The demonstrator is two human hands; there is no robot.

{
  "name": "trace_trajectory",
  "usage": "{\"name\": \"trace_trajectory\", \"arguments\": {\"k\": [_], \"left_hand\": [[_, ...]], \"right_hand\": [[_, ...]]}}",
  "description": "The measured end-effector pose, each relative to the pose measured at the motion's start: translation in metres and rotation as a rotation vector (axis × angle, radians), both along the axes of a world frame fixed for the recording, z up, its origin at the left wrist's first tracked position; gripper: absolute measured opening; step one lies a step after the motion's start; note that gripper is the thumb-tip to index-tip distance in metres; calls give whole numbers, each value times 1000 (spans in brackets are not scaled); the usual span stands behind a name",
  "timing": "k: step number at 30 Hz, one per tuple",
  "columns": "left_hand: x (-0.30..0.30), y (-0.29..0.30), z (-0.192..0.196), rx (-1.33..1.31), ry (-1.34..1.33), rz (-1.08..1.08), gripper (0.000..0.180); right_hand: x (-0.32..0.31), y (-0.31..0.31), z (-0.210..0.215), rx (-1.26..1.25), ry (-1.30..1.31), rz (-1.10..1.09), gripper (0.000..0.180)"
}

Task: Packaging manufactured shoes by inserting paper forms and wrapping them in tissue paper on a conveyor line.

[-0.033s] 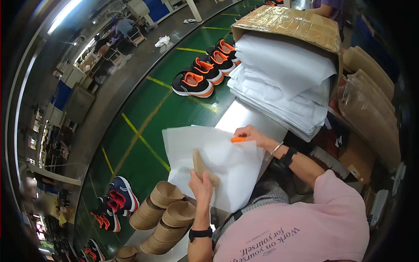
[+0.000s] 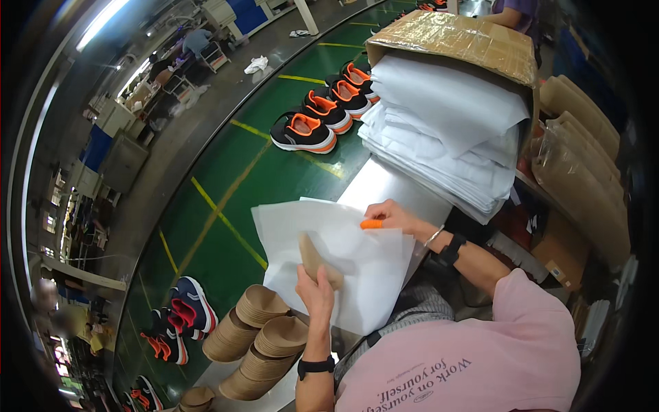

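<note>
Between its thumb and fingers, my left hand [image 2: 316, 291] holds a tan moulded-pulp shoe insert [image 2: 312, 257] in front of white tissue paper [image 2: 371, 281]. The insert's lower part is partly covered by the hand. My right hand [image 2: 392, 218] pinches the upper right edge of the paper, with an orange cover [image 2: 371, 224] on one finger. More than one sheet edge shows along the paper's top. Just left of my left forearm stand two nested stacks of the inserts, a front stack [image 2: 264, 371] and a back stack [image 2: 237, 329].
A cardboard box [image 2: 453, 38] lies on its side, spilling a thick pile of white paper [image 2: 439, 137]. Black-and-orange shoes [image 2: 305, 132] line the green belt [image 2: 226, 172]; navy-and-red shoes [image 2: 192, 309] stand nearer left. Wrapped brown cardboard pieces [image 2: 576, 165] lean at the right.
My right hand and the upper part of the paper have shifted slightly left. The insert in my left hand has moved slightly left with it.
</note>
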State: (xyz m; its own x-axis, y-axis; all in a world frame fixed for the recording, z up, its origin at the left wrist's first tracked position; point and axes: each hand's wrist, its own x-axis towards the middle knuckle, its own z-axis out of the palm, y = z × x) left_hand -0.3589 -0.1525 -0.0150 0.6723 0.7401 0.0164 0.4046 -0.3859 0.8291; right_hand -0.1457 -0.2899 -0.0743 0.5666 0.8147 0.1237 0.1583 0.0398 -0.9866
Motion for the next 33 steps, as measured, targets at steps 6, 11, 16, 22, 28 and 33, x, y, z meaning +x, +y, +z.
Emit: {"name": "trace_trajectory", "arguments": {"k": [6, 11, 16, 22, 28, 33], "left_hand": [[16, -9, -16, -449, -467, 154, 27], [2, -11, -35, -469, -310, 43, 16], [-3, -4, -40, -524, -501, 93, 18], [-6, -5, -42, -691, -549, 60, 16], [-14, 0, -42, -543, -479, 181, 18], [-7, -5, -34, -222, -391, 215, 37]], "right_hand": [[-72, 32, 26, 156, -5, 201, 19], [-75, 28, 4, 90, 168, 171, 22], [-16, -9, 19, -267, -857, -502, 21], [-65, 40, 74, -27, -547, -83, 31], [-75, 74, 24, 102, -233, 211, 11], [-102, 92, 36, 279, -15, 125, 18]]}}
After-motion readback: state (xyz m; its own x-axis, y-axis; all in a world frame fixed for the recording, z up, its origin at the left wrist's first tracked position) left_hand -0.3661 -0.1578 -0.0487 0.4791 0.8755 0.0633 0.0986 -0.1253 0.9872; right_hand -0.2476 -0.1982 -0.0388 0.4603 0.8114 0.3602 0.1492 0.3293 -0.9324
